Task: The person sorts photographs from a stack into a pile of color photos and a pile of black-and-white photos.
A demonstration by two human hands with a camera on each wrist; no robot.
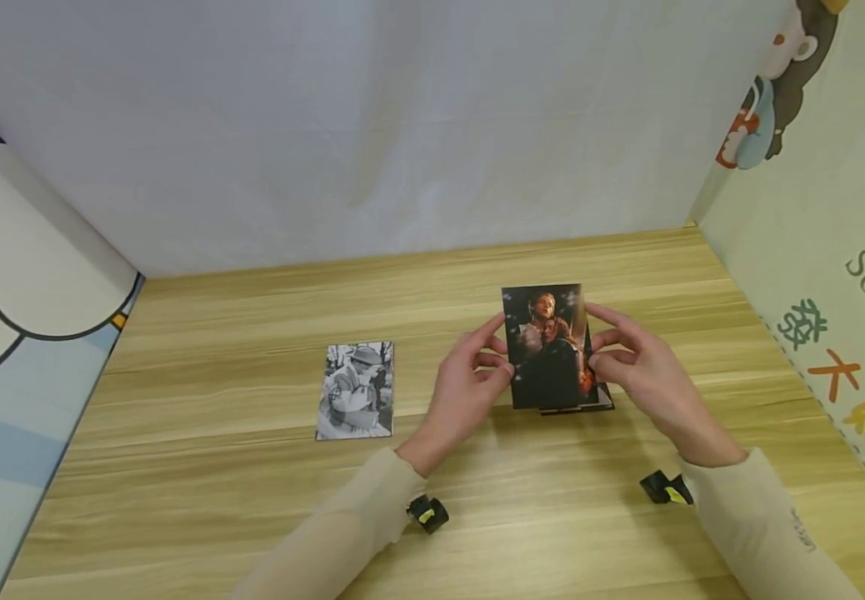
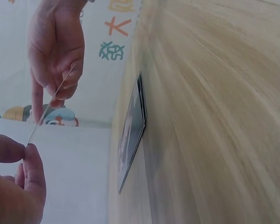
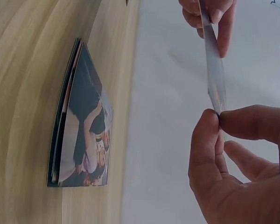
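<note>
A colour photo [image 1: 545,346] of two people is held upright a little above the wooden table [image 1: 252,500]. My left hand [image 1: 470,383] pinches its left edge and my right hand [image 1: 638,367] pinches its right edge. In the left wrist view the held photo [image 2: 49,109] shows edge-on as a thin line between my left hand [image 2: 18,182] and right hand [image 2: 56,46]. Under it a small stack of photos [image 1: 602,398] lies on the table, slightly curled, seen as the stack [image 3: 84,126] and the stack [image 2: 133,126] in the wrist views. My right hand [image 3: 233,163] grips the photo [image 3: 214,79] by thumb and forefinger.
A black-and-white photo [image 1: 356,390] lies flat on the table to the left of my hands. A white cloth backdrop [image 1: 372,125] closes the rear, and cartoon-printed panels [image 1: 815,250] stand at both sides. Black wrist cameras [image 1: 427,512] sit under both sleeves.
</note>
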